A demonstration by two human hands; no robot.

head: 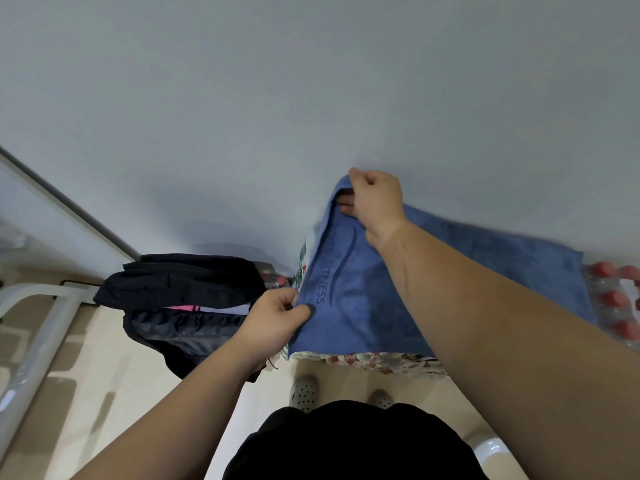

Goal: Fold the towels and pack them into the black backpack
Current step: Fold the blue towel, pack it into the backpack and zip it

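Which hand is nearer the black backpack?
Left. The left hand grips the blue towel's edge beside the black backpack; the right hand grips its far corner.

The blue towel [415, 299] is matt, napped terry cloth; the black backpack [183, 299] smooth synthetic fabric; the floor [114, 375] glossy tile.

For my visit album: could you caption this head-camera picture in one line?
Both hands, left hand and right hand, pinch corners of a blue towel beside an open black backpack.
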